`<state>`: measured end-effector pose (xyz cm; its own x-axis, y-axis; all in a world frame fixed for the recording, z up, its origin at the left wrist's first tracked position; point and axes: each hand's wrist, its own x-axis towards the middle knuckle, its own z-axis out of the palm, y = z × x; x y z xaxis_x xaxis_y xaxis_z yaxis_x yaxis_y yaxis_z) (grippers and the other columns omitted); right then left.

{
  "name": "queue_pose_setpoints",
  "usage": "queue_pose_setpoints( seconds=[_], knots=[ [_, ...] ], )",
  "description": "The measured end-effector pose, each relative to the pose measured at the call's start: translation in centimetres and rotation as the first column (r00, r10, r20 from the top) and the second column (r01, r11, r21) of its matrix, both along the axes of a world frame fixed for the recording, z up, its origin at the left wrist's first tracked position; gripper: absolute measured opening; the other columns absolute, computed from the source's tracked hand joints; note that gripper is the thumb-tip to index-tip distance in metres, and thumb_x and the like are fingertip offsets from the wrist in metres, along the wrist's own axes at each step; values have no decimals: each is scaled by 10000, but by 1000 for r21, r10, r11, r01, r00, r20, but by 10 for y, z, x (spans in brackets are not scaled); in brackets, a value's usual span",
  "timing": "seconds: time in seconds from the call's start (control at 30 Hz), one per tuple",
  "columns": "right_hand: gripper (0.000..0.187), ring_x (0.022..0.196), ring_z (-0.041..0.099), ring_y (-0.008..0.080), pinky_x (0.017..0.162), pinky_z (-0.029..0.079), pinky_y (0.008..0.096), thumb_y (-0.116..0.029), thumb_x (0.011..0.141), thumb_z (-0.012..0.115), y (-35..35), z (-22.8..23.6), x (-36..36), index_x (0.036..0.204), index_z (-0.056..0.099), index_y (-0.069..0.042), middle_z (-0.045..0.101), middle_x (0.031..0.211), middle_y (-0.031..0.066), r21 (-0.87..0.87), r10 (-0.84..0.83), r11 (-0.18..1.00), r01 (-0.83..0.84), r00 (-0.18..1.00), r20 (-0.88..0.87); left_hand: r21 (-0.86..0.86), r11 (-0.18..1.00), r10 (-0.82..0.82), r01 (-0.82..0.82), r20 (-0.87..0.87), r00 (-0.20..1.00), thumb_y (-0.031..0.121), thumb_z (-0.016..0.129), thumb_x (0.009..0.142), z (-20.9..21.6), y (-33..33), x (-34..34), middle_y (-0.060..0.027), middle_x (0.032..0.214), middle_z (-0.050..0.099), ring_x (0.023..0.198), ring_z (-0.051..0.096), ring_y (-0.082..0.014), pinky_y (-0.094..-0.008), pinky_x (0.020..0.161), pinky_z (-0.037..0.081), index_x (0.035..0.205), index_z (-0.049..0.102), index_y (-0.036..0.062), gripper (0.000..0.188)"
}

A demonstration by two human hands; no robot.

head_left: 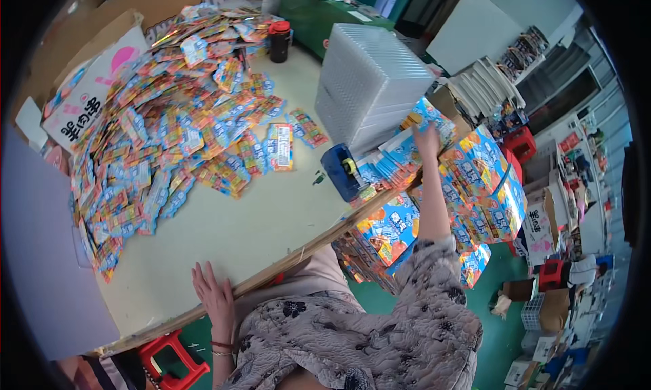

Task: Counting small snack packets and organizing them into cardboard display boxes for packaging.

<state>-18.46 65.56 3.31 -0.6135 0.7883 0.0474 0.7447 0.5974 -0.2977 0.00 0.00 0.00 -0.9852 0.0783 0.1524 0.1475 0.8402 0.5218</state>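
Note:
My left hand (214, 296) rests flat on the table's front edge, fingers stretched out and holding nothing. On the right, my right arm reaches away from me, and my right hand (427, 143) is at the blue printed cardboard pieces (397, 161) beside a tall stack of clear plastic trays (369, 85). Its fingers are too small and partly hidden to tell whether they grip a piece. A blue tape dispenser (341, 173) stands just left of those pieces. Many small colourful snack packets (203, 129) lie heaped over the table's left and far side.
A dark jar with a red lid (279, 42) stands behind the heap. A white carton (102, 85) borders it on the left. Printed blue-and-orange boxes (485, 180) are stacked beyond the table's right edge. A red stool (178, 364) stands below the front edge.

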Motion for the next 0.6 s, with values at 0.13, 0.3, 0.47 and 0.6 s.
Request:
queue_pose_setpoints(
  seconds=[0.13,0.3,0.47,0.6],
  knots=[
    [1110,1347,153,523,991,213,711,-697,682,639,-13,3,-6,1481,150,-102,76,1535,212,26,-211,978,209,973,99,-230,973,22,-33,-51,998,219,508,921,-8,9,-7,-152,1459,338,1382,260,-339,-466,1127,191,1388,389,82,500],
    [1074,1377,79,492,960,242,737,-593,695,699,-11,12,-21,1495,117,-175,18,1559,128,25,-357,934,357,922,154,-245,969,22,-36,-60,998,186,508,904,-11,11,-7,-143,1426,392,1356,313,-335,-455,1113,221,1323,470,87,433],
    [1003,1374,169,448,965,267,719,-519,689,727,-11,32,-24,1471,204,-173,69,1551,135,31,-390,921,389,916,98,-240,970,29,-48,-80,996,124,510,855,-11,13,-10,-138,1417,403,1340,332,-341,-450,1102,245,1315,480,99,462],
    [950,1349,221,441,1036,243,625,-456,688,703,-11,83,-22,1451,241,-129,153,1501,209,-56,-345,934,352,851,-397,-225,973,28,-48,-91,995,114,512,849,-9,14,-10,-141,1413,407,1339,334,-342,-450,1100,249,1312,482,98,464]
  ],
)
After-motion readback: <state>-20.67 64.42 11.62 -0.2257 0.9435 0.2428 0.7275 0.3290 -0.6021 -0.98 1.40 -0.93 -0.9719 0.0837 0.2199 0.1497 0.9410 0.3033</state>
